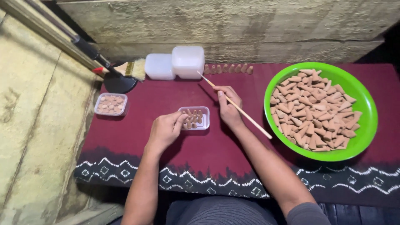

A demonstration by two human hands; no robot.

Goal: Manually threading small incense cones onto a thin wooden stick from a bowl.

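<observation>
Left hand: left hand rests on the maroon cloth, fingers curled, fingertips touching the left edge of the small clear tray; it steadies the tray without gripping anything.
Right hand: right hand lies just right of the small clear tray, closed around a thin wooden stick pinched between thumb and fingers.
Stick: runs diagonally, upper end pointing away toward the white lidded boxes, lower end reaching the near rim of the green bowl.
Small clear tray: sits mid-cloth between both hands, partly filled with upright tan cones.
Green bowl: well right of the small clear tray; heaped with loose tan cones lying every way.
Filled tray: second clear tray, left of the small clear tray near the cloth's edge, packed with cones.
Cone row: short line of standing cones beyond the small clear tray, beside the white lidded boxes.
Far left corner: black round dish and a flat paintbrush lying over it, beyond the filled tray.
Cloth: white patterned border along the near edge.
</observation>
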